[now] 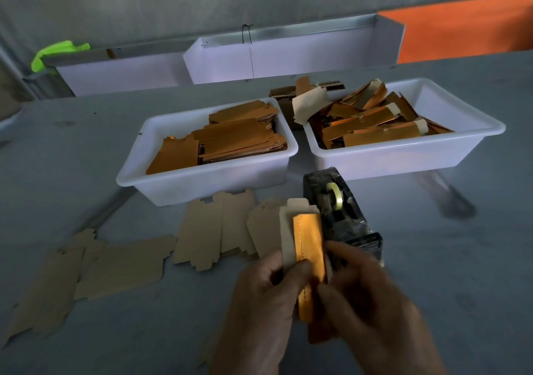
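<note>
Left hand [265, 297] and right hand [372, 302] both pinch the folded gold carton [308, 236] between their fingers, just short of the tape dispenser [343, 216] beyond them; I'd press that seam flush before taping.

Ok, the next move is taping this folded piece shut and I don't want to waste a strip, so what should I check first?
1. Both hands on the piece: the left hand and right hand grip the lower end of the folded gold blank: ok.
2. Tape dispenser close by: it stands just beyond the blank: ok.
3. Tape loaded: a tape roll sits in the dispenser: ok.
4. Free tape end at the cutter: hidden behind the hands: cannot tell.
5. Seam lined up along its whole length: the upper part looks straight, but the hands cover the lower part: cannot tell.
</note>
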Motion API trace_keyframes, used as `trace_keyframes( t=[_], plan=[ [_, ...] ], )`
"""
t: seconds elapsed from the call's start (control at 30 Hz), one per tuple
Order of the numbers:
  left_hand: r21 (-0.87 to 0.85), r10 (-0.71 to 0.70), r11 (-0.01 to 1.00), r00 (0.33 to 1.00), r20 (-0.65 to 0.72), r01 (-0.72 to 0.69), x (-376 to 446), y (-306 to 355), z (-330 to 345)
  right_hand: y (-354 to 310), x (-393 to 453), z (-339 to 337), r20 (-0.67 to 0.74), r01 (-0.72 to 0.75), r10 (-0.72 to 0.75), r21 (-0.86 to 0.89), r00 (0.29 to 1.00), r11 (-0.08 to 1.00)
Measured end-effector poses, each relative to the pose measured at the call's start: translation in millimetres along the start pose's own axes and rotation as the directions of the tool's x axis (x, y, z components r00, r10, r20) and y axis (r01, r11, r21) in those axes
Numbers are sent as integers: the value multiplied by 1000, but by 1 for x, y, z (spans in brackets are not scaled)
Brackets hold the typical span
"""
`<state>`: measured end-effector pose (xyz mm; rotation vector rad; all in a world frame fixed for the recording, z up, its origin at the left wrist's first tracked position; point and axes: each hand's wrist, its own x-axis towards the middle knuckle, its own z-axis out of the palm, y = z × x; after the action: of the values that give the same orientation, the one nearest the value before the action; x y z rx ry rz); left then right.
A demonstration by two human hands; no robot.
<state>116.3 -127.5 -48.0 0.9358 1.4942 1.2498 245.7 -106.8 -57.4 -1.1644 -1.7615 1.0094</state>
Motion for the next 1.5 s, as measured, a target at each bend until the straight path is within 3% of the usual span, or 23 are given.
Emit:
trace_keyframes(
  t=[0.07, 0.17, 0.23, 0.37, 0.53, 0.7, 0.77, 0.83, 0.9, 0.93, 0.97, 1.07, 1.1, 1.17, 1.27, 1.3, 1.33, 1.37, 1.4, 1.43, 1.5],
  plan=[
    [51, -5, 999, 994, 110, 0, -2, 5, -3, 0, 4, -8, -88, -90, 100, 111, 991, 990],
    [111, -26, 994, 980, 196, 4, -4, 8, -3, -1, 10, -14, 149, -284, 244, 415, 958, 864],
    [146, -60, 989, 988, 145, 39, -3, 10, -1, -4, 12, -14, 219, -348, 273, 491, 937, 799],
    [223, -35, 975, 995, 92, 13, -6, 11, -3, 0, 15, -11, 181, -361, 315, 540, 932, 760],
    [313, 68, 949, 992, -109, -31, -15, 5, 4, 3, 16, -11, 183, -392, 355, 581, 917, 713],
    [425, 301, 888, 921, -246, -177, -17, -3, 15, -1, 18, -7, 167, -411, 389, 566, 906, 714],
    [533, 430, 808, 871, -239, -252, -16, -7, 19, -1, 17, -6, 157, -420, 408, 568, 899, 708],
    [743, 588, 590, 799, -128, -315, -16, -11, 23, -2, 16, -4, 155, -423, 414, 571, 897, 704],
    [900, 669, 317, 743, 11, -298, -17, -14, 26, -4, 15, -3, 162, -425, 411, 567, 897, 706],
    [931, 674, 239, 737, 46, -276, -18, -16, 29, -5, 14, -3, 169, -427, 406, 560, 898, 710],
    [955, 665, 182, 745, 57, -236, -19, -18, 29, -6, 14, -4, 175, -427, 402, 555, 899, 714],
    [979, 460, 114, 882, 97, -167, -19, -20, 32, -6, 13, -4, 169, -433, 410, 529, 896, 730],
    [981, 428, 104, 898, 104, -163, -19, -21, 36, -6, 12, -3, 159, -434, 414, 506, 897, 746],
    [975, 445, 141, 891, 93, -173, -22, -23, 40, -3, 11, -1, 126, -417, 404, 422, 906, 805],
    [937, 576, 234, 813, 83, -261, -22, -26, 34, 3, 12, 1, 69, -376, 373, 292, 925, 879],
    [881, 566, 365, 823, 48, -302, -22, -25, 29, 3, 13, 1, 75, -370, 364, 286, 928, 884],
    [760, 528, 573, 847, -54, -309, -21, -22, 27, 2, 15, 1, 90, -366, 356, 296, 930, 882],
    [574, 410, 785, 890, -201, -232, -19, -18, 23, 1, 16, 0, 104, -364, 350, 311, 931, 878],
    [345, 175, 936, 948, -266, -76, -17, -12, 18, 0, 17, 0, 116, -365, 346, 320, 931, 874],
    [180, -31, 981, 973, -229, 73, -15, -4, 14, 0, 18, 0, 120, -364, 344, 329, 931, 871],
    [151, -167, 971, 979, -115, 183, -13, 4, 8, 0, 19, 0, 113, -351, 333, 336, 936, 874]
  ],
)
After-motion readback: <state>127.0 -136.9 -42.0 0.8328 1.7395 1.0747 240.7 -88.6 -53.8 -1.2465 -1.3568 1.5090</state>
